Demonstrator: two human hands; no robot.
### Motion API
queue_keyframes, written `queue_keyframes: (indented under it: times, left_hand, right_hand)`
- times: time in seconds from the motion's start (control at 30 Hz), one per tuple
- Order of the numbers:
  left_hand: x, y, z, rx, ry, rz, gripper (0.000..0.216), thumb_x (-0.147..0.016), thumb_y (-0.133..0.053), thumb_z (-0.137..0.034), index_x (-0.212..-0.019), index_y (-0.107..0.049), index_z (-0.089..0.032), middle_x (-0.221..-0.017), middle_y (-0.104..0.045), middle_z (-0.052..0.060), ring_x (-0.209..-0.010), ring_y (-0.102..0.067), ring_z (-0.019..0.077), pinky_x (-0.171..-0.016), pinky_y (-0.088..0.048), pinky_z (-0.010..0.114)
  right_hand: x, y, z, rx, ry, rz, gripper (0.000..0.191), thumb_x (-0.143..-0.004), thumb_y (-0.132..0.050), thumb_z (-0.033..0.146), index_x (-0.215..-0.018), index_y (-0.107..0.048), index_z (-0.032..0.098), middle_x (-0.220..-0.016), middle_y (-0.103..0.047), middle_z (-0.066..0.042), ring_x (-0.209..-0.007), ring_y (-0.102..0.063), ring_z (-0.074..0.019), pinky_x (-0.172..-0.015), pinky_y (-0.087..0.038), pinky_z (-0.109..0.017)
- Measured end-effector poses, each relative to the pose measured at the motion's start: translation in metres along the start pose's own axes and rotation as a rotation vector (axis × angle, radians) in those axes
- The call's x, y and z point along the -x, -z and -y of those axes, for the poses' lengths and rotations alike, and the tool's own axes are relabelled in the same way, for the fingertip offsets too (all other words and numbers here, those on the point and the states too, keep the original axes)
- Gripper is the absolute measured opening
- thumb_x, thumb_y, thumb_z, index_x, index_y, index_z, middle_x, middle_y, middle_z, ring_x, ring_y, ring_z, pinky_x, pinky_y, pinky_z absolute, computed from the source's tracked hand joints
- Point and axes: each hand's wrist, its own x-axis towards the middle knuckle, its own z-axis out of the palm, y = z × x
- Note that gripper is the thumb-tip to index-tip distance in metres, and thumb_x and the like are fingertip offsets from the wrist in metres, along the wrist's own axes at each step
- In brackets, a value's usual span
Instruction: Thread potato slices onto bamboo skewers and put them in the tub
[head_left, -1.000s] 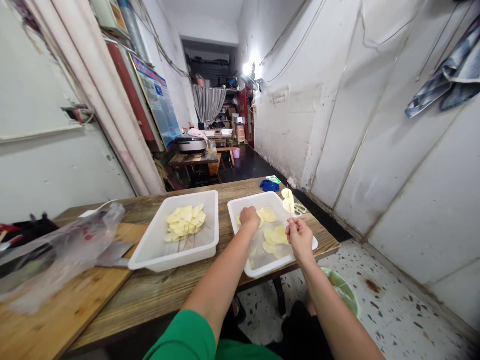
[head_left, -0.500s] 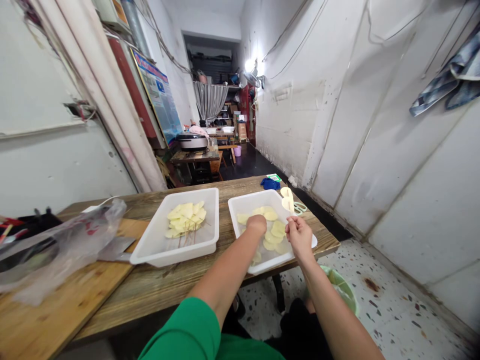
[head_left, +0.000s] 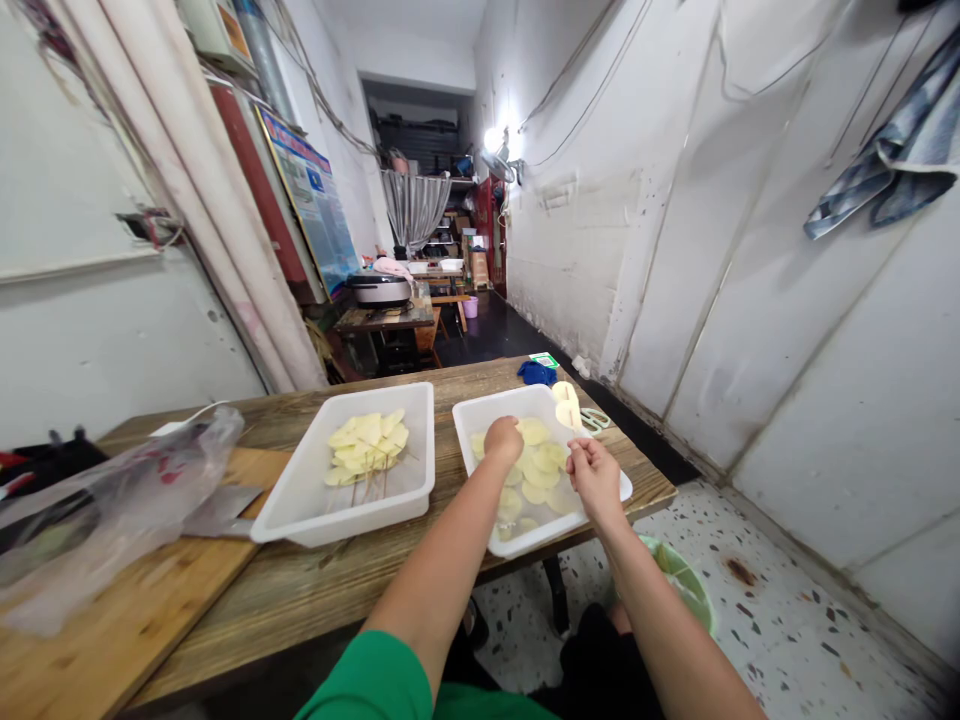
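My right hand [head_left: 594, 474] pinches a thin skewer upright, with pale yellow potato slices [head_left: 568, 412] threaded on it above the fingers. My left hand [head_left: 504, 440] reaches into the right white tray [head_left: 474, 402], its fingers curled down at the loose potato slices [head_left: 541, 472]. What lies between those fingertips is hidden. Over on the left, another white tray [head_left: 294, 514] holds a pile of potato slices [head_left: 367, 440] with several skewer sticks [head_left: 367, 488] poking out toward me.
Behind the right tray lie a blue cloth [head_left: 537, 373] and light-handled scissors [head_left: 596, 420]. At left, a wooden board [head_left: 180, 590] carries a plastic bag [head_left: 157, 490] and a cleaver [head_left: 221, 510]. A green-lined bin [head_left: 686, 580] stands on the floor at right.
My left hand has shifted toward the far side of the right tray, uncovering more slices. My right hand still holds the skewer in nearly the same place. The view has shifted slightly.
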Motion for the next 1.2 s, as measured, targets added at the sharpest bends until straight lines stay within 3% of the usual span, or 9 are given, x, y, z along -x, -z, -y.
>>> queue_keyframes:
  times: [0.07, 0.23, 0.3, 0.43, 0.67, 1.0, 1.2]
  left_hand:
    - [-0.003, 0.005, -0.004, 0.265, 0.08, -0.077, 0.01, -0.073, -0.062, -0.015, -0.081, -0.068, -0.016, -0.092, -0.068, 0.011, -0.092, -0.063, 0.0216, -0.082, -0.047, 0.03]
    - [-0.008, 0.015, -0.008, 0.964, 0.449, -0.126, 0.025, -0.078, -0.062, -0.019, -0.103, -0.063, -0.017, -0.088, -0.067, 0.006, -0.064, -0.062, 0.011, -0.059, -0.048, 0.022]
    - [-0.01, 0.016, -0.008, 1.09, 0.474, -0.166, 0.029, -0.076, -0.065, -0.019, -0.105, -0.063, -0.017, -0.084, -0.067, 0.004, -0.059, -0.06, 0.0089, -0.055, -0.047, 0.019]
    - [-0.013, 0.015, -0.011, 1.303, 0.365, -0.228, 0.028, -0.076, -0.065, -0.013, -0.105, -0.064, -0.015, -0.083, -0.068, 0.007, -0.064, -0.062, 0.0103, -0.059, -0.049, 0.019]
    - [-0.017, 0.017, -0.008, 1.281, 0.38, -0.296, 0.027, -0.079, -0.064, -0.019, -0.106, -0.065, -0.019, -0.094, -0.068, 0.006, -0.071, -0.063, 0.0095, -0.061, -0.048, 0.018]
    - [-0.022, 0.014, -0.008, 1.363, 0.343, -0.29, 0.027, -0.075, -0.068, -0.017, -0.102, -0.065, -0.014, -0.073, -0.064, 0.002, -0.05, -0.052, 0.004, -0.053, -0.045, 0.016]
    - [-0.023, 0.011, -0.005, 1.232, 0.287, -0.308, 0.029, -0.07, -0.072, -0.02, -0.097, -0.068, -0.014, -0.074, -0.065, 0.002, -0.053, -0.055, 0.0045, -0.057, -0.046, 0.017]
  right_hand:
    - [0.0, 0.0, 0.001, 0.002, -0.024, 0.068, 0.029, -0.079, -0.052, 0.047, -0.075, -0.055, 0.018, -0.048, -0.049, 0.005, -0.039, -0.037, -0.0086, -0.041, -0.03, -0.021]
    - [0.001, 0.001, 0.006, 0.039, -0.056, 0.24, 0.026, -0.075, -0.055, 0.043, -0.07, -0.056, 0.017, -0.044, -0.042, 0.006, -0.04, -0.035, -0.0085, -0.041, -0.026, -0.021]
    - [0.001, 0.001, 0.007, 0.03, -0.078, 0.303, 0.025, -0.073, -0.056, 0.041, -0.07, -0.056, 0.016, -0.042, -0.039, 0.007, -0.039, -0.033, -0.0078, -0.04, -0.024, -0.021]
    - [0.002, 0.002, 0.01, 0.028, -0.093, 0.397, 0.026, -0.07, -0.057, 0.041, -0.07, -0.059, 0.015, -0.041, -0.037, 0.008, -0.038, -0.03, -0.0069, -0.04, -0.021, -0.02]
    - [0.002, 0.003, 0.011, 0.044, -0.08, 0.431, 0.027, -0.069, -0.059, 0.042, -0.069, -0.061, 0.015, -0.043, -0.037, 0.007, -0.04, -0.029, -0.0066, -0.04, -0.021, -0.02]
    - [0.002, 0.002, 0.008, 0.06, -0.062, 0.429, 0.027, -0.07, -0.058, 0.041, -0.069, -0.062, 0.015, -0.043, -0.04, 0.007, -0.041, -0.03, -0.0071, -0.039, -0.021, -0.02]
    - [0.0, 0.003, 0.004, 0.078, -0.047, 0.415, 0.026, -0.071, -0.057, 0.04, -0.07, -0.063, 0.015, -0.043, -0.041, 0.006, -0.041, -0.032, -0.0078, -0.04, -0.023, -0.02]
